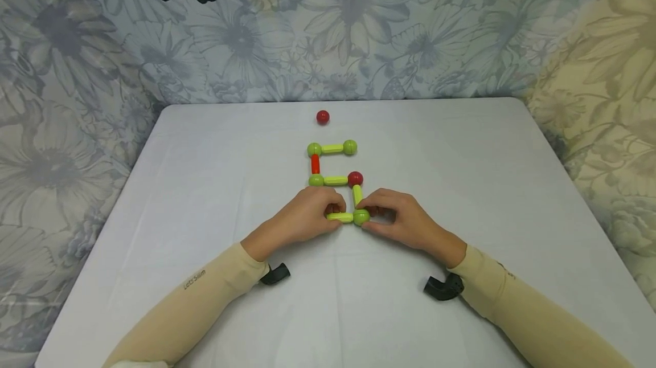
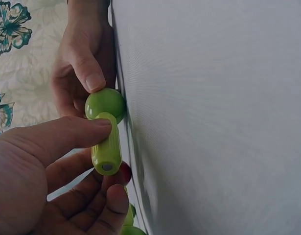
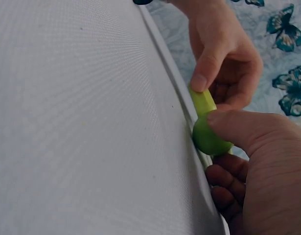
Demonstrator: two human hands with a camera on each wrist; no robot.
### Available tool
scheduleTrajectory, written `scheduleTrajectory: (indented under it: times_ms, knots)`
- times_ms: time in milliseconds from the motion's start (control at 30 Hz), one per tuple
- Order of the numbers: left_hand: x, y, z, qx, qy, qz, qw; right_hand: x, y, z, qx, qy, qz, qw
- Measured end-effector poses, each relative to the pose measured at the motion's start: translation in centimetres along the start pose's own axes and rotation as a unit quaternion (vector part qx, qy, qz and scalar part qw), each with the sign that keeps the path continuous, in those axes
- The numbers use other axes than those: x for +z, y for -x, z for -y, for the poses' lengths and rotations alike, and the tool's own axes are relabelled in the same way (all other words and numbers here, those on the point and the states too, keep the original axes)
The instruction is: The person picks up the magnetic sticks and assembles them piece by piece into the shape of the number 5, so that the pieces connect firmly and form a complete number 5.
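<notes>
My left hand pinches a yellow-green rod between thumb and fingers; the left wrist view shows a small grey disc on the rod's free end. The rod's other end meets a green ball, which my right hand grips. From that ball another yellow-green rod runs up to a dark red ball. A further yellow-green rod links it to a green ball. Above stand a red rod, a green ball, a yellow-green rod and an end green ball.
A loose red ball lies near the far edge of the white-covered table. Behind the table hangs floral fabric with butterflies. Black curved pieces sit at both wrists, beside the beige sleeves.
</notes>
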State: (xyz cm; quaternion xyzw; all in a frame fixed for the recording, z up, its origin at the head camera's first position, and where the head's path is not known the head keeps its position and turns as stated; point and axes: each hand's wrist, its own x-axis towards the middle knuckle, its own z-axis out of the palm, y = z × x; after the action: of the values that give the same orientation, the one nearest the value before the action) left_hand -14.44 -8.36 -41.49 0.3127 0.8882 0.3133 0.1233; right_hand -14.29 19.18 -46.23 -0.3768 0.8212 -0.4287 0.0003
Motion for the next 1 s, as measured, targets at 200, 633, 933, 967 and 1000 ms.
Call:
scheduleTrajectory:
  times_ms: [200,633,933,967,1000]
  knots:
    - [0.0,-0.1,-0.1,-0.001,-0.002,0.001,1.0,-0.1,0.0,0.1,0.0,0.001,-0.002,1.0]
    - [-3.1,-0.7,0.4,-0.016,0.008,-0.025,0.9995,-0.2,-0.2,-0.1,-0.001,-0.005,-0.001,1.0]
    - [-10.0,-5.4,4.8,-0.039,0.022,-0.124,0.9913,-0.2,0.0,0.1,0.015,-0.008,0.004,0.9999]
    - [-10.5,-6.1,5.3,-0.046,0.02,-0.13,0.9902,-0.2,0.1,0.1,0.016,-0.009,0.004,0.9998]
    - [-11.0,-6.8,5.8,-0.053,0.014,-0.133,0.9896,-0.2,0.1,0.1,0.017,-0.009,0.004,0.9998]
